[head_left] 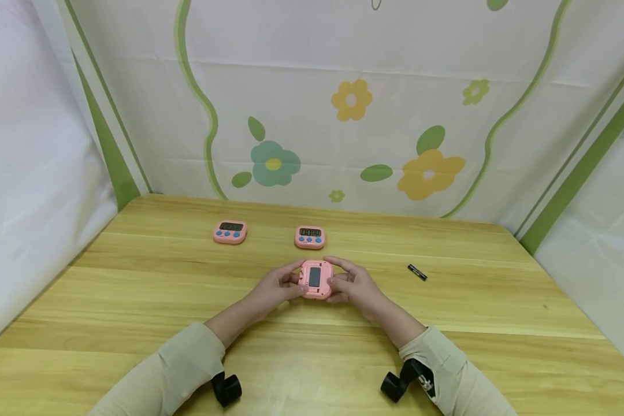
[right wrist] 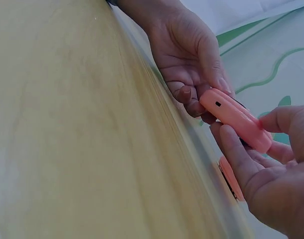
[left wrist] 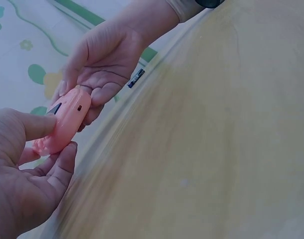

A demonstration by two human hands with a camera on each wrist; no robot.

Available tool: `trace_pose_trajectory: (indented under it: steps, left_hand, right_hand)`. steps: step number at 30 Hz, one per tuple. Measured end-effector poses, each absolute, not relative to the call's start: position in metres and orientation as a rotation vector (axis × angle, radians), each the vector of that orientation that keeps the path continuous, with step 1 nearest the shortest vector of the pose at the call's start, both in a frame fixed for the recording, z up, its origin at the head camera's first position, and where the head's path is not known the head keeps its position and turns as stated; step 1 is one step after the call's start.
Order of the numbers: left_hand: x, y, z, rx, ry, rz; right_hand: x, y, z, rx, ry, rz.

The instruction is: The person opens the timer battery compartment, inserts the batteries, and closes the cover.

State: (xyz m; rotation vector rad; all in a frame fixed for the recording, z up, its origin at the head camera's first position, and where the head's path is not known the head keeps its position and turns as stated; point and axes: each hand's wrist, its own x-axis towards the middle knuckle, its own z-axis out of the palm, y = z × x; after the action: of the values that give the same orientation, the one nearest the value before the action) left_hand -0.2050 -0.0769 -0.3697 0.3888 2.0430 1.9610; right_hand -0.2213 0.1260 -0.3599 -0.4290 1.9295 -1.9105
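Both hands grip one pink digital timer (head_left: 324, 276) above the table, its back turned up with a dark grey rectangle in the middle. My left hand (head_left: 270, 294) pinches the left edge, the thumb over the back and fingers beneath. On the opposite edge my right hand (head_left: 363, 292) holds it, thumb likewise on top. In the left wrist view the timer (left wrist: 71, 119) appears tilted, with a small dark slot in its side. The right wrist view shows that timer (right wrist: 236, 119) between both hands; its front is mostly hidden.
Two more pink timers with blue buttons lie farther back, one timer (head_left: 230, 232) to the left and another timer (head_left: 309, 237) just beyond the hands. A small black battery (head_left: 418, 272) lies to the right on the wooden table (head_left: 135, 300). A flowered curtain (head_left: 312, 115) hangs behind.
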Motion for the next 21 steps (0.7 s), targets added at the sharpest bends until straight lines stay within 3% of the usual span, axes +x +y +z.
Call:
trace_pose_trajectory:
  steps: [21]
  left_hand:
    - [-0.2053, -0.0751, -0.3781, 0.429, 1.886, 1.978]
  right_hand:
    - [-0.2192, 0.1257, -0.3586, -0.357, 1.867, -1.828]
